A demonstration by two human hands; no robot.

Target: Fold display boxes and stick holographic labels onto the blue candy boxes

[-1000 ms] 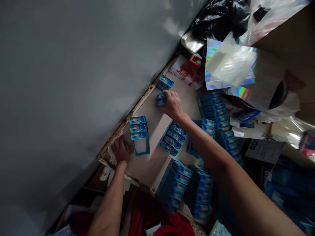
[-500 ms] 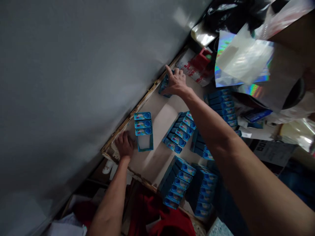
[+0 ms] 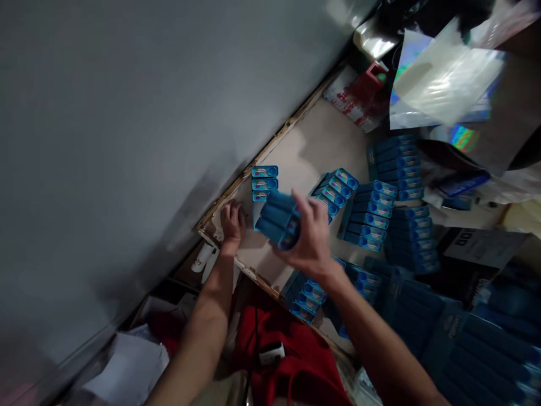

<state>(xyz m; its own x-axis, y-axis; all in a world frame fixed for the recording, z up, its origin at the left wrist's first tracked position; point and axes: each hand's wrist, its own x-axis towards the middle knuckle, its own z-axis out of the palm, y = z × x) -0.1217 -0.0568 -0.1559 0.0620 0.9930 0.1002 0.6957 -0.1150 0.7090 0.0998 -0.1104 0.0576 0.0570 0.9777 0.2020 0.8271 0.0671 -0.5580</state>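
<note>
My right hand (image 3: 311, 242) grips a small bundle of blue boxes (image 3: 275, 217) side by side, raised above the tabletop (image 3: 308, 135). Beneath the bundle, mostly hidden by it, sits a blue display tray (image 3: 255, 219) with three printed blue boxes (image 3: 265, 185) at its far end. Just left of that tray, my left hand (image 3: 232, 223) rests on the table's corner, fingers slightly bent and nothing visible in them. Filled trays of the same boxes (image 3: 367, 217) stand right of my right hand, and another filled tray (image 3: 306, 296) lies below it, partly covered by my wrist.
A grey wall (image 3: 147, 113) runs along the table's left edge. Farther back are a red and white package (image 3: 353, 98) and shiny plastic sheets (image 3: 448, 79). Stacked blue trays (image 3: 477, 349) fill the lower right. Red cloth (image 3: 296, 361) hangs at the near edge.
My right hand has come back from the table's far edge toward the nearer tray, bringing the blue boxes with it. My left hand stays at the corner. The view has shifted.
</note>
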